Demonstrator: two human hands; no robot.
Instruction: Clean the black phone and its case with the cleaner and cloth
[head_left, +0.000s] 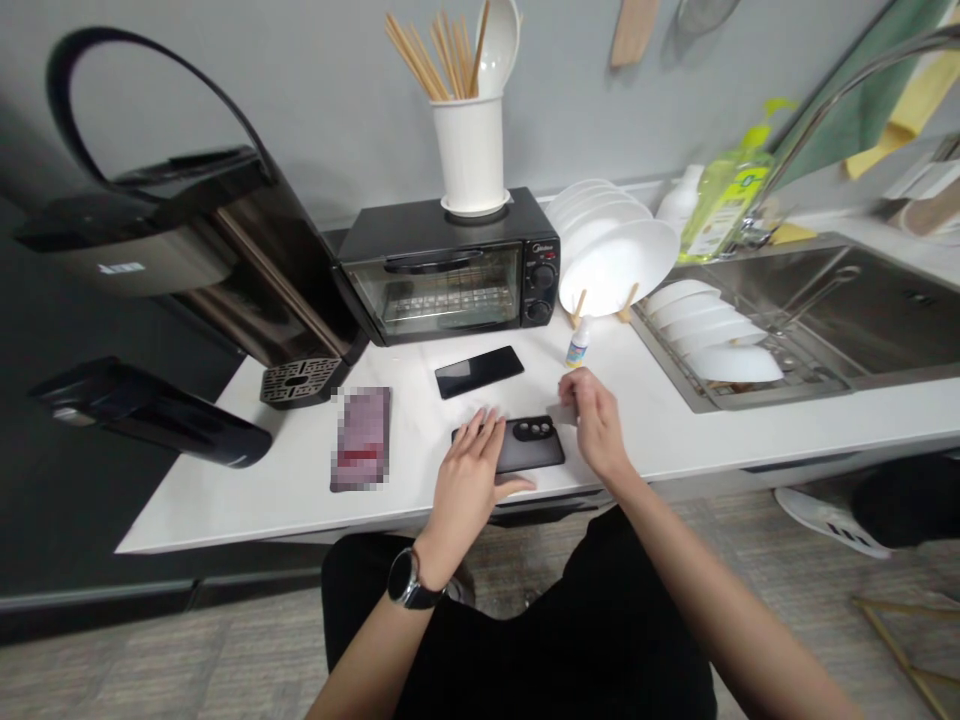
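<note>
A dark phone (525, 455) lies back side up near the counter's front edge, its round-ended camera block at the right. My left hand (474, 455) rests flat on its left part, fingers stretched out and thumb apart. By the phone's upper right corner, my right hand (596, 418) is closed in a pinch on a small grey flat piece (562, 413); its material is unclear. Behind them lies a second black phone (480, 371), glossy side up. A small white bottle (578, 343) with a blue and yellow label stands beyond my right hand.
A blurred-out purple flat object (362, 440) and a dark bottle-shaped object (154, 412) are on the left, near a black drinks machine (285, 270). Behind stands a toaster oven (450, 275). White plates (619, 265) and a sink (870, 350) with bowls (712, 330) are right.
</note>
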